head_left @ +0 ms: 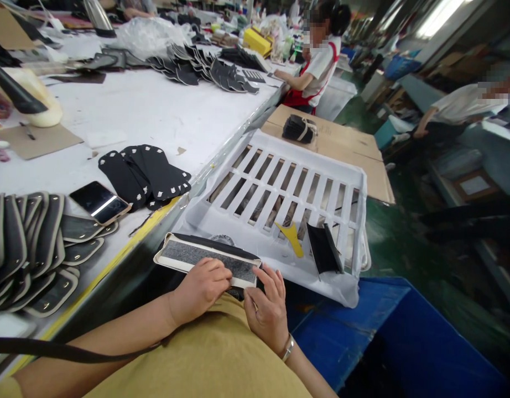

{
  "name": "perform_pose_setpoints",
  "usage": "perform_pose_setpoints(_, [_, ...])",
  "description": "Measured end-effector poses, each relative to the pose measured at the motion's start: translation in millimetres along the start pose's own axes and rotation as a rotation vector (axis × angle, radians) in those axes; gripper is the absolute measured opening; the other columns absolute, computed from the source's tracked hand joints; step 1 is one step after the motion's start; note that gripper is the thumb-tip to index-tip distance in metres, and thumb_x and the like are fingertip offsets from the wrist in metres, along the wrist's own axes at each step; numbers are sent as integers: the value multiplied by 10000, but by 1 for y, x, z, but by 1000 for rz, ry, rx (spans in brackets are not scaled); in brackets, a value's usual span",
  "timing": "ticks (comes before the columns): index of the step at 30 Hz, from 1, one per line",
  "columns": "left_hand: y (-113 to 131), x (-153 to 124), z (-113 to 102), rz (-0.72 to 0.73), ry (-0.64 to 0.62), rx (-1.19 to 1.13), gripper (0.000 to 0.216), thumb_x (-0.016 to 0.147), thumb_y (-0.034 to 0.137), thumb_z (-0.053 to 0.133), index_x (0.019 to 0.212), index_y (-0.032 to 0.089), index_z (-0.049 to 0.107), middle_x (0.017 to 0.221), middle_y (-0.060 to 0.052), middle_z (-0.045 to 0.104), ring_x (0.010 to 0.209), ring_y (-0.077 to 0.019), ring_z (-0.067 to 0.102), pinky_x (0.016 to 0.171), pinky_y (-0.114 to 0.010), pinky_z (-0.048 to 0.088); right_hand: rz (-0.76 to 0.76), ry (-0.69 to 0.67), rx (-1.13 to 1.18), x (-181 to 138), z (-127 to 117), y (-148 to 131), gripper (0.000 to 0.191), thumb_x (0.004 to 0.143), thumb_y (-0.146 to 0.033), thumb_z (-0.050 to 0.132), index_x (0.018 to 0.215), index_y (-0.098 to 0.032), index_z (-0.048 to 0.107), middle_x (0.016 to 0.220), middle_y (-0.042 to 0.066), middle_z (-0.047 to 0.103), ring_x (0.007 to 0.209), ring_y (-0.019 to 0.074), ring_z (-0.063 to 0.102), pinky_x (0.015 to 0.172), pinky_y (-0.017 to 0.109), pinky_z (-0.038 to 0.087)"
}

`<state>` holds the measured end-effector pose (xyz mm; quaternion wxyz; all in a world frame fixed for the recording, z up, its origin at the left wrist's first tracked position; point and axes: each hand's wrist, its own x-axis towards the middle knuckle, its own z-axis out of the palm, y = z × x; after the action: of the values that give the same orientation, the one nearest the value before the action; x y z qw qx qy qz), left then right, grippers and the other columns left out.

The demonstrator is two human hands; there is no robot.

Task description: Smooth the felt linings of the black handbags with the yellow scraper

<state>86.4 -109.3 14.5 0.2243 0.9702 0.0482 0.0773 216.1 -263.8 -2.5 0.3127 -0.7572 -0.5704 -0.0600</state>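
Close to my body is a long narrow panel (182,251) with a grey, felt-like face, a cream border and a dark strip along its far edge. My left hand (203,287) is closed over its near edge, around the middle, fingers curled. At the panel's right end, my right hand (268,307) pinches the near corner between thumb and fingers. What lies under my fingertips is hidden. Just beyond the panel, a white slatted crate (255,185) carries a yellow piece (291,237) and a black folded panel (323,249).
On the white table (155,116) at left lie dark panels with pale edging (39,237), a phone (99,202) and black pieces with white marks (145,171). A cardboard sheet (342,141) holds a banded black bundle (298,129). A blue bin (363,309) stands right; a co-worker (321,66) sits beyond.
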Motion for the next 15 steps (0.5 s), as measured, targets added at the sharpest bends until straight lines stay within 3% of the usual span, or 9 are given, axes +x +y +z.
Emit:
perform_pose_setpoints(3, [-2,-2,2,21,20,-26,248,933,192,424,868,190,663,966,-39,666,895,-175,516,795,-332,359,46,31,-24,0,4,-4,172,775,-102,521,695,-225,611,1205,71,561,1235,270,425,1041,517,322])
perform_pose_setpoints(10, [-2,11,-2,-171,0,-193,126,824,202,610,710,188,660,866,-7,658,840,-163,542,774,-302,381,137,23,16,-2,9,-8,152,770,-104,519,680,-212,578,1300,78,473,1298,299,334,1032,547,332])
perform_pose_setpoints(15, [-1,21,-5,-294,-59,-187,74,730,188,670,677,176,620,789,-11,624,810,-176,551,735,-288,405,223,-22,63,-1,10,-12,125,771,-112,511,689,-197,550,1371,104,398,1335,310,264,1035,548,316])
